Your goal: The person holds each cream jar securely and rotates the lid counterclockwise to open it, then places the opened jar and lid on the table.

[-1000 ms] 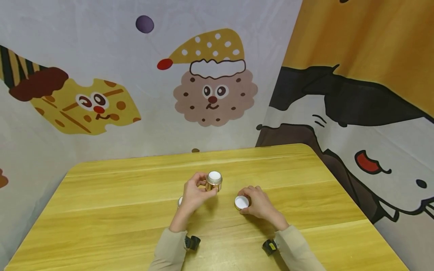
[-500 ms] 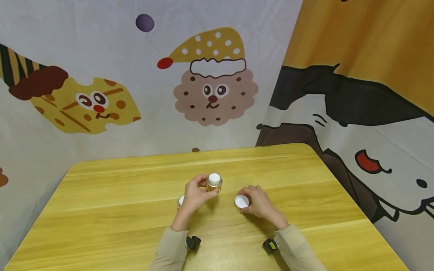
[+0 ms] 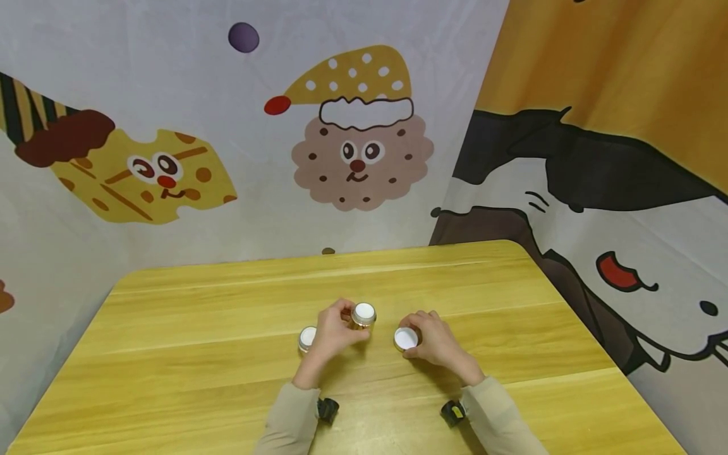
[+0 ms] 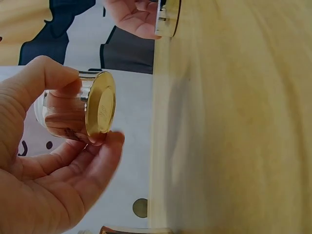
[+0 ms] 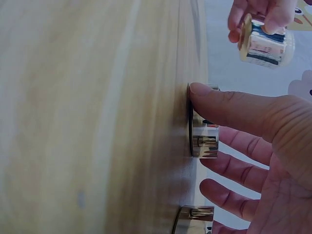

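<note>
My left hand (image 3: 334,330) grips a shiny gold cosmetic jar (image 3: 364,313) around its side, thumb on one side and fingers on the other. The jar's white top faces up in the head view; its gold base (image 4: 103,105) shows in the left wrist view, raised off the wood. With thumb and fingers, my right hand (image 3: 436,341) holds a gold jar lid (image 3: 406,339) on the table, its white inside facing up. Just left of my left wrist stands a second jar (image 3: 308,337), white on top with a silver rim, partly hidden by that hand.
Another gold round piece (image 5: 196,220) rests on the table beyond the lid in the right wrist view; my right hand hides it in the head view. The wooden table (image 3: 199,379) meets a cartoon-printed cloth (image 3: 256,234) at its back edge.
My left hand has lowered the jar and brought it slightly right, nearer the lid. More of the second jar shows beside it. My right hand and the lid have stayed put.
</note>
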A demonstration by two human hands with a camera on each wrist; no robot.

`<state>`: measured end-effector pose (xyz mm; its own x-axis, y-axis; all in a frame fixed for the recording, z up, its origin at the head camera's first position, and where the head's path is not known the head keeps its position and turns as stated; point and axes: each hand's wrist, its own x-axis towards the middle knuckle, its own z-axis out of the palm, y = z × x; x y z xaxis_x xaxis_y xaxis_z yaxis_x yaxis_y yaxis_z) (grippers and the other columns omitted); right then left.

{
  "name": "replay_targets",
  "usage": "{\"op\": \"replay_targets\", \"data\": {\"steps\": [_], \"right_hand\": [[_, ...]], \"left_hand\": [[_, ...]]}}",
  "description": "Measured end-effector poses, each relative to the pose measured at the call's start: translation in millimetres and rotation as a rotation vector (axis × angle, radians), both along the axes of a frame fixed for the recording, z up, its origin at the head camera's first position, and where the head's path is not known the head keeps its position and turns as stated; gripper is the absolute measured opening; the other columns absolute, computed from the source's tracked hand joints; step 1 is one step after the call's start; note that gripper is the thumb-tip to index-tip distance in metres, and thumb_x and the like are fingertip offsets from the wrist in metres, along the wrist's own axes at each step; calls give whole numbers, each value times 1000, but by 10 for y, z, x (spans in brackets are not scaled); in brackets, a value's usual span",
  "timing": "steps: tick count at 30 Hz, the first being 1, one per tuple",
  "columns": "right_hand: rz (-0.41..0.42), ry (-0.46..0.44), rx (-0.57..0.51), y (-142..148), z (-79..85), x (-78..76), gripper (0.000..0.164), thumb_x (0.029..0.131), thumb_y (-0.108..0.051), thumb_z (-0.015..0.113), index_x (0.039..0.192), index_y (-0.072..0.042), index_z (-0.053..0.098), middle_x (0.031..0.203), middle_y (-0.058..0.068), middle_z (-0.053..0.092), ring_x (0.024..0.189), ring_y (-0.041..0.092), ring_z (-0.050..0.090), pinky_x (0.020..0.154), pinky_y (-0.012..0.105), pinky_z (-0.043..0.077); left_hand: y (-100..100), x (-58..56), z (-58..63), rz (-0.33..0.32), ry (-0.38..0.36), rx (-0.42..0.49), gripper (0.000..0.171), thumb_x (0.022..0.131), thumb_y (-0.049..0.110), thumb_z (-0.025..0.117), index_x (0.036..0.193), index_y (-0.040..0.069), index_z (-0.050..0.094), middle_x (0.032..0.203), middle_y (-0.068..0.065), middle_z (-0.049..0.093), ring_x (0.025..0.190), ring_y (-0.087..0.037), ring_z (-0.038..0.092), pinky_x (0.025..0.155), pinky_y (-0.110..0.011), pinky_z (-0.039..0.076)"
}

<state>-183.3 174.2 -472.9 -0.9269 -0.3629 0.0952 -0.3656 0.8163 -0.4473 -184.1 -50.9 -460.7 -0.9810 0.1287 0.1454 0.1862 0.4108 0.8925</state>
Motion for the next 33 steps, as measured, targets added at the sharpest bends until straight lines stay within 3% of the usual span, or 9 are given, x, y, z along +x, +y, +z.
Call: {"op": "replay_targets", "data": {"steps": [21,33], "right_hand": [[-4,-6,3,-6,17,15,45,56,-14,89,94,-15,65,93,0,63,84,18,48,71,36,42],[5,9,-2,-5,14,10,45,55,-13,89,94,-14,66,91,-1,62,83,18,47,70,35,41]], "left_hand": [[32,42,-85,-41,-121,-129,40,57,4,83,89,0,58,79,-7,59,73,-17,54,65,-29,47],[41,53,-84,-39,-57,-224,37,57,8,83,83,4,57,74,-3,56,69,-14,51,60,-26,45]]}}
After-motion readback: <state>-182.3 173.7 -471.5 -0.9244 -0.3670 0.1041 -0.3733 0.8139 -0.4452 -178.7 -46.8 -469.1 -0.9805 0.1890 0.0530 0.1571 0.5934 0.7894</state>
